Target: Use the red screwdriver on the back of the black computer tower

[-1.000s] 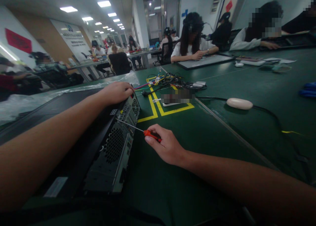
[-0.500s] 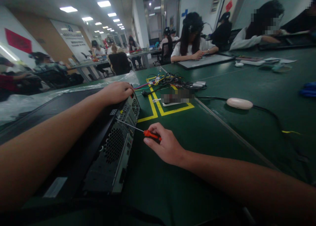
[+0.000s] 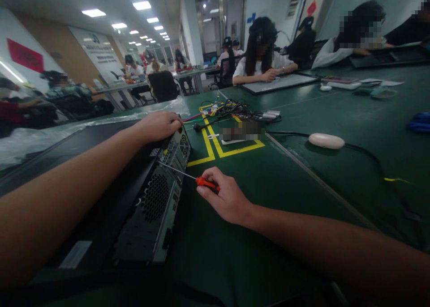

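A black computer case (image 3: 110, 199) lies on its side at the left, its rear panel with vents and ports facing right. My left hand (image 3: 160, 124) is closed over the far rear corner of the case, fingers curled down at the edge. A small red bit shows by those fingertips, too small to name. My right hand (image 3: 226, 197) grips a screwdriver (image 3: 207, 183) by its red and black handle, thumb and fingers around it. The thin shaft reaches left to the upper edge of the rear panel, and its tip meets the panel there.
Beyond the case lie tangled cables (image 3: 240, 109) and yellow tape (image 3: 240, 151) on the green table (image 3: 268, 177). A white oval device (image 3: 325, 140) sits on a black cord at the right. Plastic film (image 3: 20, 148) lies behind the case. Across the table a person (image 3: 264, 52) works at a flat panel.
Almost nothing differs. My right hand and the screwdriver handle have shifted very slightly, while the tip stays at the same spot on the panel.
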The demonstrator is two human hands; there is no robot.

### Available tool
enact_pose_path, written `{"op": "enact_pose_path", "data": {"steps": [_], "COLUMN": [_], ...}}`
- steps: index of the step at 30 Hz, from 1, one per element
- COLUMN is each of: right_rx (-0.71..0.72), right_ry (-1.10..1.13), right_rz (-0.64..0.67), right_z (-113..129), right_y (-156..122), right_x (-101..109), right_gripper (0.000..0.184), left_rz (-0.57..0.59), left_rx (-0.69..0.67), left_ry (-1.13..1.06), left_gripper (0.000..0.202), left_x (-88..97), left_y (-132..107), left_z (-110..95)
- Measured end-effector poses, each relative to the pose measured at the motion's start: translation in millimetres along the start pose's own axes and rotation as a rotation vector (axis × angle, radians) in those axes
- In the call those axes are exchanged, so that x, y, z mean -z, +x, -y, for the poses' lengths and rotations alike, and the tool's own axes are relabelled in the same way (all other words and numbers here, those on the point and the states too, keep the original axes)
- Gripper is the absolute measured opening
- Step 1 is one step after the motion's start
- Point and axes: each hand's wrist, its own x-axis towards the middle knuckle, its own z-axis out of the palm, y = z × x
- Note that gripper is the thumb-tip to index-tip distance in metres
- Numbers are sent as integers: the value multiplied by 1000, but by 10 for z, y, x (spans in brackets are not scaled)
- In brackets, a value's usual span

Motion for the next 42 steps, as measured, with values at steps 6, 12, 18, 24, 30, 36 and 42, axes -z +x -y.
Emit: {"op": "enact_pose_path", "data": {"steps": [6,12,18,24,30,36,42], "right_rx": [-12,-3,3,43,58,-14,-3], "right_ry": [-7,-8,-8,-13,9,83,80], "right_rz": [1,3,4,3,1,5,-3], "right_z": [16,-7,-5,4,1,-9,-25], "right_y": [-5,-6,-7,12,2,-15,-2], "right_x": [10,-1,-8,2,-1,-15,-27], "right_gripper": [14,13,12,14,18,22,13], "left_rz": [-2,-17,-16,-7,-15,-22,-20], "left_rx": [-16,-27,-28,-22,-20,-24,-28], "left_ry": [1,-17,-7,-10,-22,-9,6], "left_gripper": [57,55,57,59,57,56,59], "left_x": [-3,-20,-32,-11,-16,-30,-41], "left_y": [10,16,17,12,12,22,27], "left_z": [16,28,35,18,27,39,37]}}
